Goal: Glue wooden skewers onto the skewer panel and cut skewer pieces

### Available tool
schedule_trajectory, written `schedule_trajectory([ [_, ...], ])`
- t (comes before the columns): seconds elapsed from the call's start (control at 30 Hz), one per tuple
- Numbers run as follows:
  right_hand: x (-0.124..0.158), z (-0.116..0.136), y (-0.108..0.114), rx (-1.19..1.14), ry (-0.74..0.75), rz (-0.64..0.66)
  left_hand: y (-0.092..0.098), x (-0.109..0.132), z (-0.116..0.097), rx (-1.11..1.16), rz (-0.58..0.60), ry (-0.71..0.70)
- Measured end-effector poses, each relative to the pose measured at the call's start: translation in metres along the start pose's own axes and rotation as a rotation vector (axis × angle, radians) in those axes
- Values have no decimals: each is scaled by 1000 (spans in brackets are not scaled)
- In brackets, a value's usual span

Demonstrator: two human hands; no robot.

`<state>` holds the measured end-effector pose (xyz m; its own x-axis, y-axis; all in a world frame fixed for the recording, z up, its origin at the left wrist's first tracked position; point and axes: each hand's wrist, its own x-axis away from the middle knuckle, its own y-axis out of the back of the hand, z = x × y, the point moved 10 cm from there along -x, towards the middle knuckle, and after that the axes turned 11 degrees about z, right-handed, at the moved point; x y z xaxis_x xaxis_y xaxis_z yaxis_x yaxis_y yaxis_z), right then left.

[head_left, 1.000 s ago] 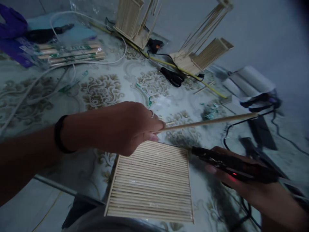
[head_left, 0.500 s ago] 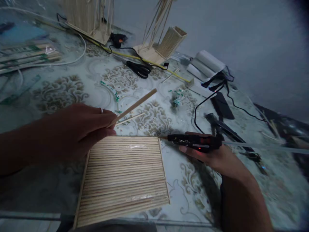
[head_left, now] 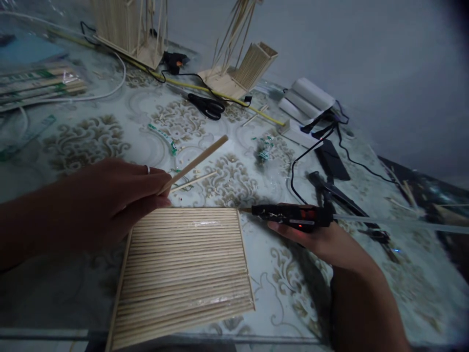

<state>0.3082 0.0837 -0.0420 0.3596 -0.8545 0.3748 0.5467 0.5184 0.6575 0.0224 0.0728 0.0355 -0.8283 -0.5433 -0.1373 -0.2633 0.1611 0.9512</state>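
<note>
My left hand point(head_left: 110, 195), a ring on one finger, pinches a wooden stick point(head_left: 205, 155) that points up and to the right. Below it lies a flat panel point(head_left: 186, 274) made of many thin sticks laid side by side, with a thin strip along each side. In my right hand point(head_left: 315, 239) is a black glue gun point(head_left: 293, 216) with a small red light and a long clear glue stick at its back. Its nozzle is at the panel's upper right corner; whether it touches cannot be made out.
Black scissors point(head_left: 207, 106), a yellow tape measure point(head_left: 194, 87) and stick structures point(head_left: 256, 66) are at the back. Bagged sticks point(head_left: 40, 85) lie at left. A phone point(head_left: 332, 160), a cable and a black tool point(head_left: 344, 200) are at right. Thin sticks lie beyond the panel.
The whole view has shifted slightly, so most things appear a little further left. Both hands keep their holds, and the nozzle stays by the panel's corner.
</note>
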Motion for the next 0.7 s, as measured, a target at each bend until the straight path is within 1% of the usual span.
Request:
schedule_trajectory([
  [0.13,0,-1,-1,13,-7,15,-2,1,2,-12,11,23],
  [0.4,0,-8,-2,37,-14,26,0,-1,1,-1,4,15],
  [0.7,0,-5,-2,22,-24,31,-1,-1,2,-16,-4,19],
])
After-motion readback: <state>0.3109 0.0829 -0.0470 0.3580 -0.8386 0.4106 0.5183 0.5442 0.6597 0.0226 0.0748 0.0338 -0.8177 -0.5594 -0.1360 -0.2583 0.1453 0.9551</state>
